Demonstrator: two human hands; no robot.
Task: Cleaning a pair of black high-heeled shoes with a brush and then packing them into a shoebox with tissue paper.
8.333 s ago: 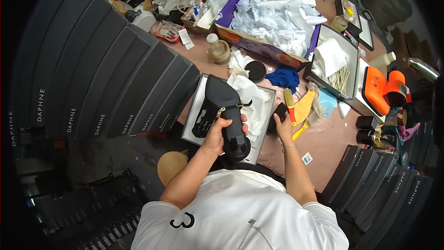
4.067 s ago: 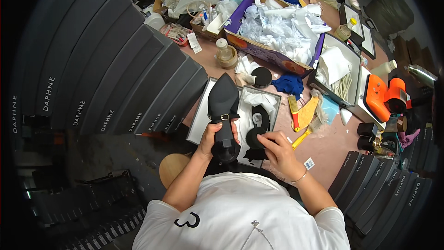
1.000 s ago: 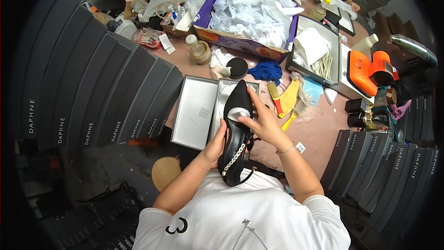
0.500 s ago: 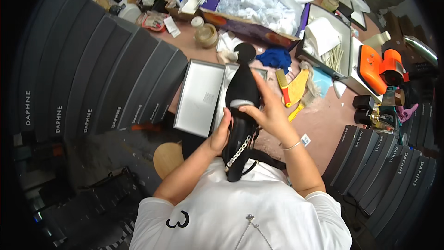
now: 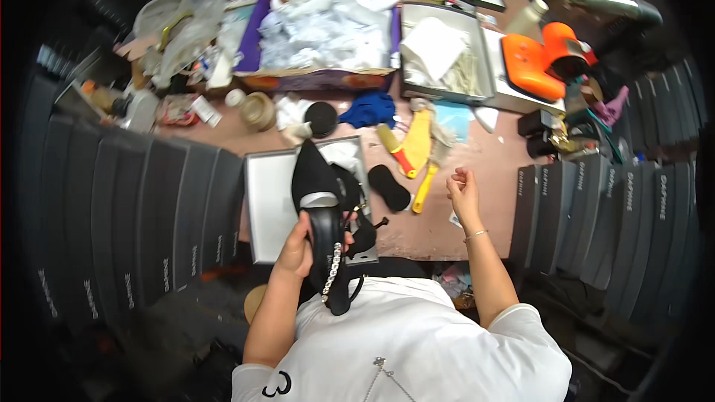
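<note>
Shoe point(image 5: 325, 229), black with a chain-like strap: held in the left hand point(image 5: 298, 249), over the near part of the open shoebox point(image 5: 269, 212) at the left of the table point(image 5: 495, 171). Long axis runs near to far, toe toward the table's far edge and leaning slightly left, heel out past the front edge before the white shirt point(image 5: 402, 327); whether it touches the cloth, cannot tell. Inside faces up; white padding point(image 5: 320, 199) sits in the toe. Key relation: the shoe lies well to the left of the right hand point(image 5: 463, 192), and a black oval pad point(image 5: 389, 187) lies on the table between them, just beyond the box's right edge. Left hand is nearer, being closed on the shoe: thumb on its left side, fingertips showing at its right, forearm rising from the front edge. Right hand hangs apart from the shoe, near the table's front right corner; fingers loosely curled, nothing seen between them, forearm angled forward and inward. A yellow-handled brush point(image 5: 424, 190) lies just to its left. A second black shoe point(image 5: 360, 237), partly hidden, sits in the box's right half.
</note>
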